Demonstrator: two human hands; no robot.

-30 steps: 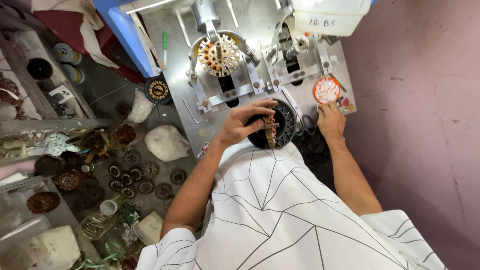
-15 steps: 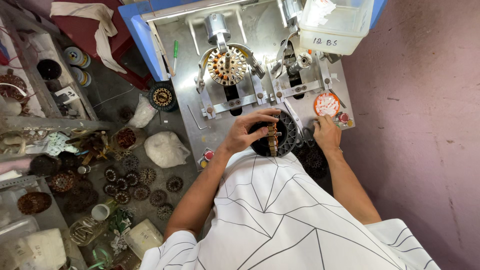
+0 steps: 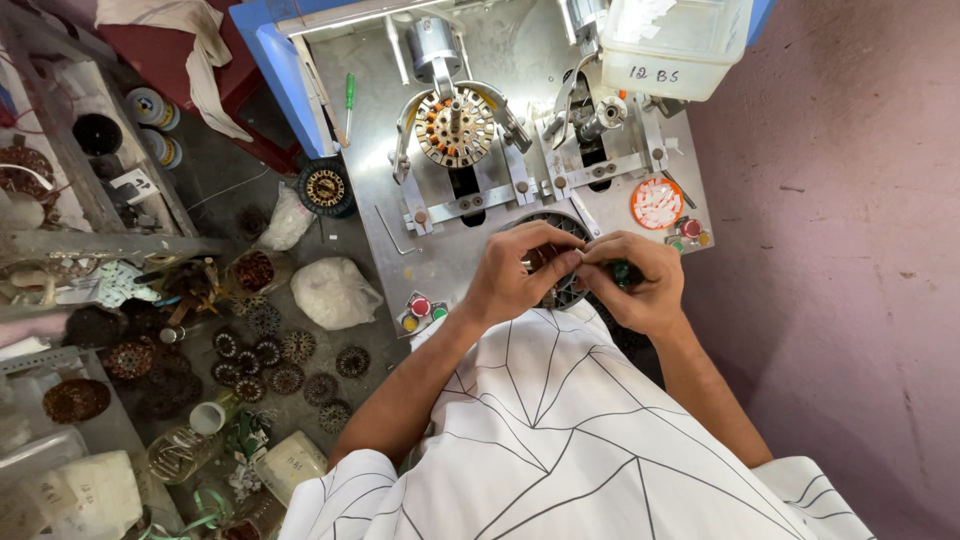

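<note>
We find the frame evenly and brightly lit from above, with soft, short shadows and mild glare on the metal machine plate at upper centre. Focus is sharp at centre. Wide-angle distortion bends lines toward the edges, and the lower-left clutter reads dimmer and slightly soft.

White labelled tub top right
</note>
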